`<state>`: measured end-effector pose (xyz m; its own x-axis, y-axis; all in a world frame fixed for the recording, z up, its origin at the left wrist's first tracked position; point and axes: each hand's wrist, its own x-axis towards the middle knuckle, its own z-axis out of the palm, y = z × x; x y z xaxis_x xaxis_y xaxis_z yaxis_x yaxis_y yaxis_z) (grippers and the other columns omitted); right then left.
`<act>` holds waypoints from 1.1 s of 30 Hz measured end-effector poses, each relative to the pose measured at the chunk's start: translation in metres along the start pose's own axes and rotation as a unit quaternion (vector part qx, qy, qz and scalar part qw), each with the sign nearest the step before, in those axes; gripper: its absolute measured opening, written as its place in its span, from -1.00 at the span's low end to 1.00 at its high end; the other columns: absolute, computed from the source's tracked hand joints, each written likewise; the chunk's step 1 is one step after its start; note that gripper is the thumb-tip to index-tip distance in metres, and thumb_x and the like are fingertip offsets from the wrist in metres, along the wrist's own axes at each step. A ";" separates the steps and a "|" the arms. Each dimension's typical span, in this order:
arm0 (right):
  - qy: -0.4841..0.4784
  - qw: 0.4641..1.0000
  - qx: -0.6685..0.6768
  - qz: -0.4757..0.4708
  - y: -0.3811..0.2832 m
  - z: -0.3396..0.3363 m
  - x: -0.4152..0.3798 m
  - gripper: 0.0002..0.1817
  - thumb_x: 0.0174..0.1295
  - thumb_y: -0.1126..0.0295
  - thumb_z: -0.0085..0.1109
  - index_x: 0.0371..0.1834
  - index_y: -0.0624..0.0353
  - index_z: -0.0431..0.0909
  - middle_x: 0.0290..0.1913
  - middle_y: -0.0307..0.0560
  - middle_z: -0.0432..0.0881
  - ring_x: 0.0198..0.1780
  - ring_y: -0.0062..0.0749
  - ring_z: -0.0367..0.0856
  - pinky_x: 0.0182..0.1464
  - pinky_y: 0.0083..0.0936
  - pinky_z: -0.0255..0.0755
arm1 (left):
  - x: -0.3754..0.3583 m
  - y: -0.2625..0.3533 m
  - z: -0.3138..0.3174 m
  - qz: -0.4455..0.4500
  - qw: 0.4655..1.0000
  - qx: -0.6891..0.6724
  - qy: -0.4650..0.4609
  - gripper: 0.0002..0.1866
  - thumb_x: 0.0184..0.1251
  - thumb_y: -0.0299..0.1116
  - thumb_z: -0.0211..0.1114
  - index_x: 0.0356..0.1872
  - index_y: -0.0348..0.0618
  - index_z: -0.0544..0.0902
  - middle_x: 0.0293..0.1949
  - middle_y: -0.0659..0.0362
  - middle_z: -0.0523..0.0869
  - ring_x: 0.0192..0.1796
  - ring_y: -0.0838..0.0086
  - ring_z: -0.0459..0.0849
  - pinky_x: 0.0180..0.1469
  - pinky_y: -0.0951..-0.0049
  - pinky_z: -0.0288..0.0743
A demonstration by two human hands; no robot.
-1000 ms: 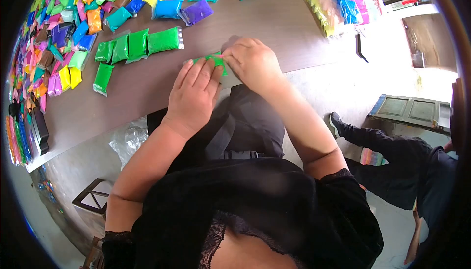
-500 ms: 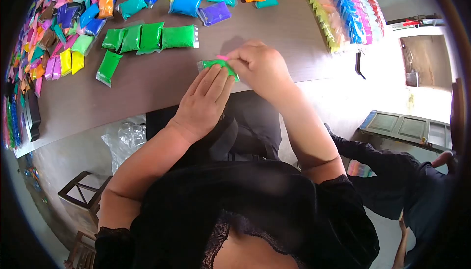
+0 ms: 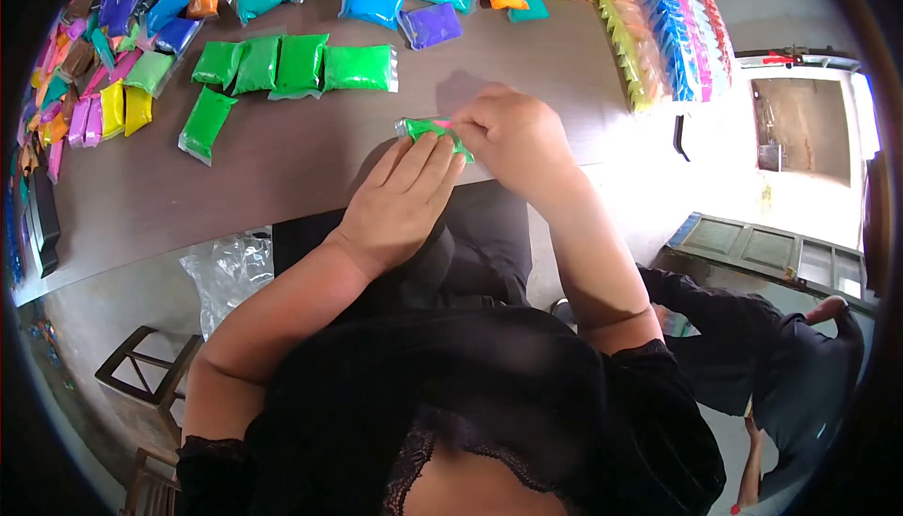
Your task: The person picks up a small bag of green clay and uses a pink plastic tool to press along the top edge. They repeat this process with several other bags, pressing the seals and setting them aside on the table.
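At the table's near edge lies a small clear packet with green filling (image 3: 422,127). My left hand (image 3: 395,198) rests flat over it, fingers stretched out and pressing on its surface. Just to the right, my right hand (image 3: 513,135) is closed in a pinch at the packet's upper side. A small bright pink piece (image 3: 443,124) pokes out from its fingertips against the green; its kind is too hidden to name. Farther up are several green packets (image 3: 301,63) in a row, with one more green packet (image 3: 207,125) below them at the left.
Many coloured packets (image 3: 373,2) are heaped along the far and left parts of the table (image 3: 310,154). Rows of packets in strips (image 3: 649,31) stand at the far right. A clear plastic bag (image 3: 229,267) and a stool (image 3: 146,365) are below; a person in dark clothes (image 3: 752,337) is at right.
The view has shifted a little, so the table things sit slightly differently. Both hands stay at the green packet, the left still flat and the right still pinching the pink piece.
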<state>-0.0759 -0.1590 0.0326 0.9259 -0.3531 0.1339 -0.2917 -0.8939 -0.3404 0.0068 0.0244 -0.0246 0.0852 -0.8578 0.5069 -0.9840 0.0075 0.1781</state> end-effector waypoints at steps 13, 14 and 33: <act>-0.034 0.999 0.030 -0.015 -0.005 -0.003 0.004 -0.89 0.19 0.33 0.32 -0.27 0.06 0.76 -0.23 -0.12 0.70 -0.18 -0.11 0.70 -0.16 -0.24 0.58 | 0.002 -0.003 -0.003 -0.005 1.000 -0.014 0.003 -0.57 0.21 -0.41 0.25 0.14 -0.19 0.68 0.24 0.07 0.61 0.32 0.22 0.56 0.36 0.16 0.46; -0.035 0.999 0.030 -0.013 -0.004 -0.002 0.004 -0.89 0.19 0.33 0.32 -0.27 0.06 0.76 -0.23 -0.12 0.70 -0.18 -0.11 0.70 -0.16 -0.24 0.58 | 0.003 -0.003 -0.004 -0.002 1.000 -0.018 -0.002 -0.57 0.20 -0.42 0.26 0.13 -0.20 0.69 0.24 0.07 0.62 0.31 0.22 0.56 0.35 0.16 0.46; 0.041 0.968 0.203 0.143 0.030 0.007 -0.005 -0.80 0.27 0.33 0.40 -0.19 0.23 0.72 -0.29 -0.19 0.71 -0.30 -0.53 0.64 -0.18 -0.51 0.53 | 0.007 -0.003 -0.014 -0.024 0.993 -0.113 -0.034 -0.44 0.18 -0.37 0.38 0.25 -0.23 0.59 0.30 0.01 0.56 0.35 0.14 0.52 0.40 0.11 0.40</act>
<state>-0.0873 -0.1824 0.0156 0.7944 -0.6054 0.0489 -0.3984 -0.5801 -0.7104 0.0129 0.0254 -0.0092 0.1127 -0.8925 0.4368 -0.9185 0.0740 0.3883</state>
